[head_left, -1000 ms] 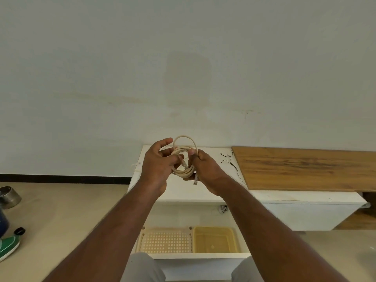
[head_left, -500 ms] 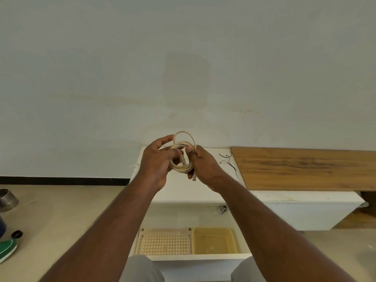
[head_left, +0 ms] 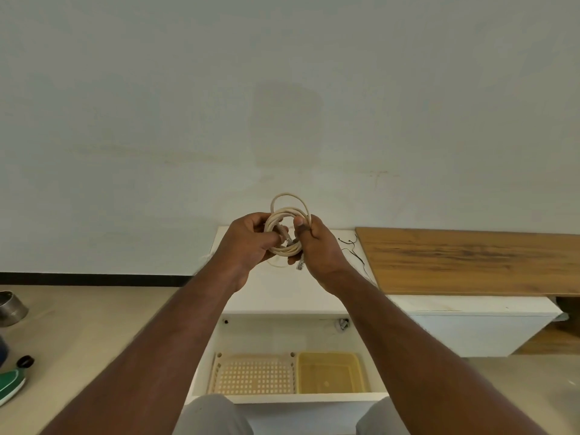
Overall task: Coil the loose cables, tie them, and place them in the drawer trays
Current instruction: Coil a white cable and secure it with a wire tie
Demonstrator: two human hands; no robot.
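A cream network cable (head_left: 289, 206) is wound into a small coil and held in the air above the white cabinet top (head_left: 282, 287). My left hand (head_left: 248, 243) grips the coil's left side, my right hand (head_left: 317, 246) its right side, thumb on top. One clear plug (head_left: 300, 264) hangs below my right hand; another lies inside the coil. Below, the open drawer (head_left: 282, 398) holds a perforated cream tray (head_left: 254, 373) on the left and a plain yellow tray (head_left: 329, 372) on the right, both with nothing in them.
Thin black wire ties (head_left: 353, 251) lie on the cabinet top to the right of my hands. A wooden panel (head_left: 470, 262) covers the low cabinet further right. On the floor at left sit a metal bowl (head_left: 11, 307) and a green object (head_left: 11, 383).
Both hands have lifted the coil slightly and shifted it a little to the right. The grip on the coil stays much the same, with the loops drawn a bit tighter.
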